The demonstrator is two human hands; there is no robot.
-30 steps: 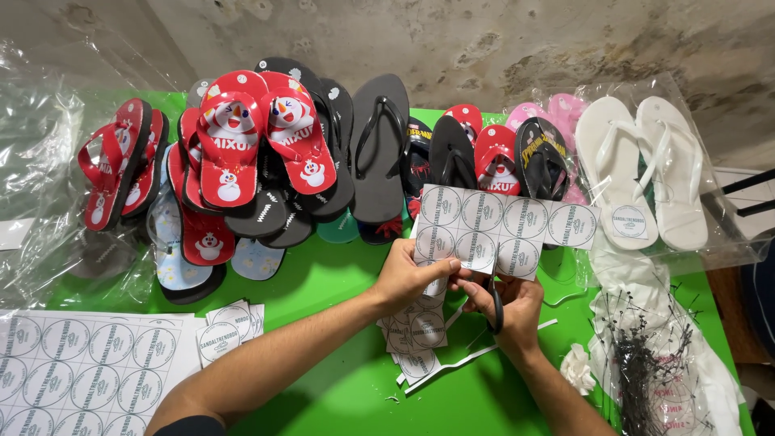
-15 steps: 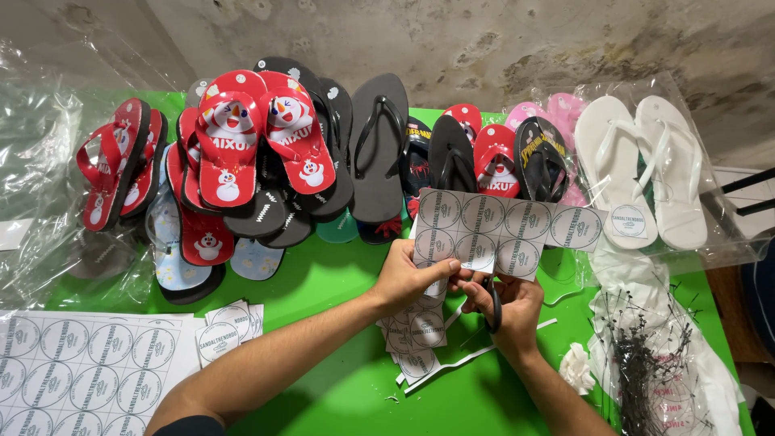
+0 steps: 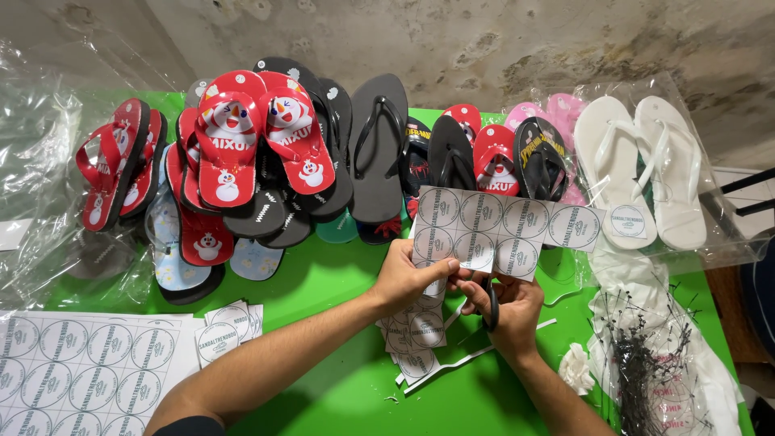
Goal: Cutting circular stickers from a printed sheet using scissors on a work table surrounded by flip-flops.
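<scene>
Where the green tabletop (image 3: 323, 282) is bare at centre, the left hand (image 3: 408, 278) pinches the lower edge of a sheet of round labels (image 3: 500, 230), thumb and fingers closed on the paper and holding it up over the tabletop in front of the flip-flops. Right hand (image 3: 508, 311) is closed around the handles of black scissors (image 3: 490, 303) just below the sheet; blades mostly hidden. Cut labels (image 3: 416, 331) lie piled under the hands. Uncut label sheet (image 3: 81, 371) at lower left. Red snowman flip-flops (image 3: 250, 137) stacked behind; white flip-flops (image 3: 642, 178) in clear plastic on the right.
</scene>
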